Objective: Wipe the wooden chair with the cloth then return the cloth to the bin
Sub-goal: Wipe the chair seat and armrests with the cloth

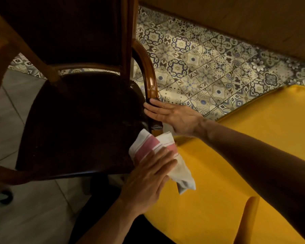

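Left hand [148,178] lies flat, fingers together and extended, palm pressing the cloth [158,155] onto the near right corner of the wooden chair [77,124] seat. No pinch visible; it is a flat press, not a grip. Right hand [173,117] is spread, fingers straight, resting against the chair's curved armrest [149,74] where it meets the seat, likely bracing the frame. It holds nothing.

Cloth: white with pink stripes, loosely folded, one end on the dark seat, the other end hanging off the seat edge toward the yellow cushion [245,155] just beside the chair. Patterned tile floor [201,64] lies beyond the chair. Bin not in view.

Handling, judged: the cloth looks thin, soft and light, so it will bunch and slide under the palm; downward pressure keeps it moving with the hand. The dangling end may drag or snag at the seat edge. For carrying, gather it at the bunched middle under the palm. The chair looks rigid and fairly heavy, with a glossy finish, probably slick; the armrest is the natural hold.

Wiping step appears underway; return to the bin not yet done.
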A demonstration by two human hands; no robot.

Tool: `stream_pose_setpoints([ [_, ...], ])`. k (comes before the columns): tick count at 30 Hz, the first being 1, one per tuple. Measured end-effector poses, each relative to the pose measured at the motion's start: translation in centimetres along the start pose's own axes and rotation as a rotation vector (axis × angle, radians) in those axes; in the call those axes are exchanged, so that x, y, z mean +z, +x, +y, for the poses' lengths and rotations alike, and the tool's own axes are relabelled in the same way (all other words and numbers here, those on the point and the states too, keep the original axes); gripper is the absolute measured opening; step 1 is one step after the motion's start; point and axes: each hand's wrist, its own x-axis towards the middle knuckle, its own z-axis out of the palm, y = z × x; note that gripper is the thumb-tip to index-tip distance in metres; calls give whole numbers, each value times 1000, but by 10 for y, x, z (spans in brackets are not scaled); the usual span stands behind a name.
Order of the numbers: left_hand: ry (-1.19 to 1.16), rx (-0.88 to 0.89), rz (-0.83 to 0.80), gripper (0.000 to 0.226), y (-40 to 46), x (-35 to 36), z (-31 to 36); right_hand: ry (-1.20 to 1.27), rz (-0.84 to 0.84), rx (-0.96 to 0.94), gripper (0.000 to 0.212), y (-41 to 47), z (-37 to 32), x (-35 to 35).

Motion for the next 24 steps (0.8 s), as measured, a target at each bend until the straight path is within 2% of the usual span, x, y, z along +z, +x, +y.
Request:
stream_pose_setpoints([
  [8, 6, 4, -60, 69, -20, 11, 11, 20, 0, 26, 91, -3, -4, -1],
  [15, -60, 69, -61, 53, -12, -6, -3, 40, -10, 28, 91, -1, -3, -7],
  [21, -92, 109, 24, 46, -1, -8, -13, 45, -13, 7, 95, -1, 1, -8],
  [24, -95, 59, 90, 43, 23, -18, -26, 47, 14, -2, 86, 1, 2, -5],
])
